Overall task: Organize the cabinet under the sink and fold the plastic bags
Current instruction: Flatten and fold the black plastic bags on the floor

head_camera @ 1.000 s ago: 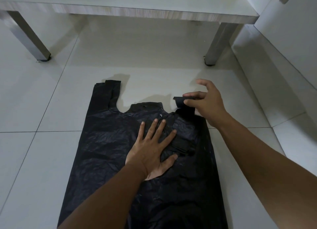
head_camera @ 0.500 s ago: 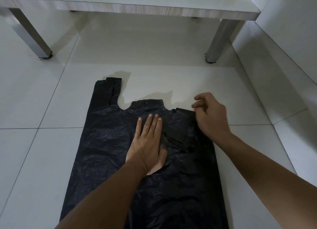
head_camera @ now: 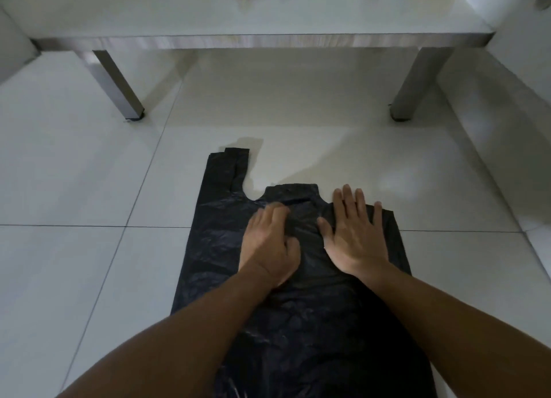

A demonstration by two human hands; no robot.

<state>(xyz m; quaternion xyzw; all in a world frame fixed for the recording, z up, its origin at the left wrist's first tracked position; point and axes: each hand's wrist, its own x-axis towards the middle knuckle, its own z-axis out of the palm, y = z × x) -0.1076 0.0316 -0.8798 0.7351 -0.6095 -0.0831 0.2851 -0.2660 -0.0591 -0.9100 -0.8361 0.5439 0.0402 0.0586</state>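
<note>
You let go of the right handle: a second back your right hand (head_camera: 356, 236) pinched it up, now it lay folded in and that hand pressed it flat, fingers spread. Left hand (head_camera: 269, 244) stayed pressed on the black plastic bag (head_camera: 313, 323), fingers looked slightly curled. Bag lay on the floor, centre frame. Left handle (head_camera: 225, 171) was still unfolded, so that fold looked next.

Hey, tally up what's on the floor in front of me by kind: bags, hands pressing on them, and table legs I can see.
Black plastic bag: 1
Hands flat on it, left hand and right hand: 2
Table legs, and: 2
Total: 5
</note>
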